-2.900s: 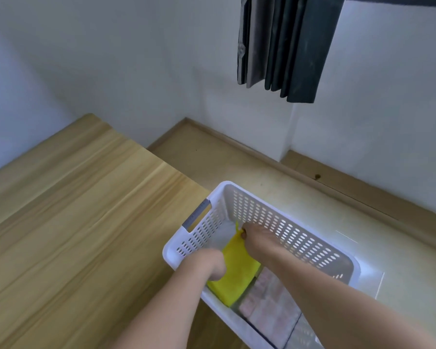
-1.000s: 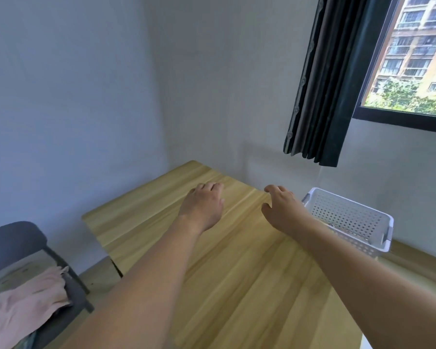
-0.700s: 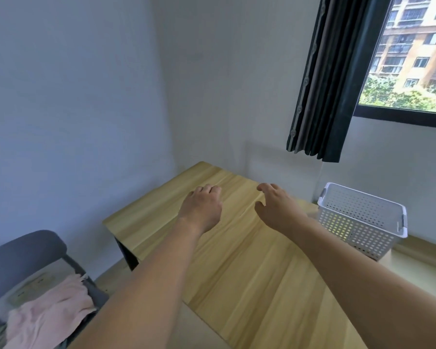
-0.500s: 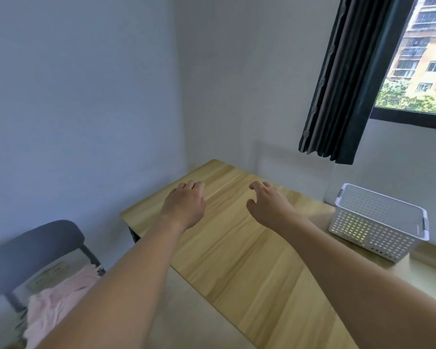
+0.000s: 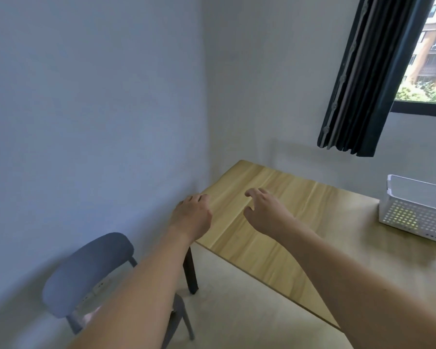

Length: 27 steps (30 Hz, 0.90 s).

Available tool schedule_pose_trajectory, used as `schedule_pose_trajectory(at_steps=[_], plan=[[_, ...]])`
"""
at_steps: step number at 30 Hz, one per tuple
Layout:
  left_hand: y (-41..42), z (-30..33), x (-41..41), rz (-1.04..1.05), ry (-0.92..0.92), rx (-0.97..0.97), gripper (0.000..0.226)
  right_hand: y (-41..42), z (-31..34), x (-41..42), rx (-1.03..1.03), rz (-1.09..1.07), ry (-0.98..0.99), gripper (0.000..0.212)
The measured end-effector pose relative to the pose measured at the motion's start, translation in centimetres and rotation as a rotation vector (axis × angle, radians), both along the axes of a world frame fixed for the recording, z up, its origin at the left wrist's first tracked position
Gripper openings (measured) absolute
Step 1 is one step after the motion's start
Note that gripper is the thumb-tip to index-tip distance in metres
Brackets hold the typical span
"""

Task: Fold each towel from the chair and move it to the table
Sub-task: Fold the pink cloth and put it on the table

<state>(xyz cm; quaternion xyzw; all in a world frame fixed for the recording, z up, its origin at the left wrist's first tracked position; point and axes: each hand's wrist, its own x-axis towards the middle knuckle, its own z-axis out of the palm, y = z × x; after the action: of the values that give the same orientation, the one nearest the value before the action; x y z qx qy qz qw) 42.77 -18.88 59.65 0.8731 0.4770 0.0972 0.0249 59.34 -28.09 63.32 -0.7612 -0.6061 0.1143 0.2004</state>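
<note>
Wooden table [image 5: 282,238] — long axis receding rightward

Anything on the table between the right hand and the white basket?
No. In the head view, only bare wood of the table lies between the right hand and the white basket.

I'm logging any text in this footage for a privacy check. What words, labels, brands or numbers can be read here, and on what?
None can be read.
White basket: no label or brand shows.
Grey chair: no marking shows; the wall socket strip seen behind its back is too blurred to tell.
Building outside the window: no sign legible.
Wooden table and curtain: plain.
</note>
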Motion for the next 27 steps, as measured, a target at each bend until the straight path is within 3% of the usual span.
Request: schedule_pose_trajectory(at_steps=[5,11,16,21,27], plan=[[2.5,-0.8,-8.1,0.066,-0.085,-0.024,0.044,3.7,-1.3,-5.9,-0.059,0.046,-0.002,0.049],[6.7,-3.4,-20.3,0.147,-0.004,-0.06,0.042,8.8,-4.8,-17.3,-0.128,0.157,0.07,0.048],[12.0,-5.6,-28.4,0.171,-0.031,-0.136,0.043,13.2,-7.5,-24.7,-0.187,0.098,0.124,0.045],[15.1,-8.4,-33.8,0.129,0.051,-0.268,0.041,15.5,-10.7,-29.3,-0.3,0.076,0.163,0.046],[17.6,-13.9,-38.0,0.135,0.004,-0.354,0.042,19.3,-16.8,-32.7,-0.401,0.088,0.202,0.049]])
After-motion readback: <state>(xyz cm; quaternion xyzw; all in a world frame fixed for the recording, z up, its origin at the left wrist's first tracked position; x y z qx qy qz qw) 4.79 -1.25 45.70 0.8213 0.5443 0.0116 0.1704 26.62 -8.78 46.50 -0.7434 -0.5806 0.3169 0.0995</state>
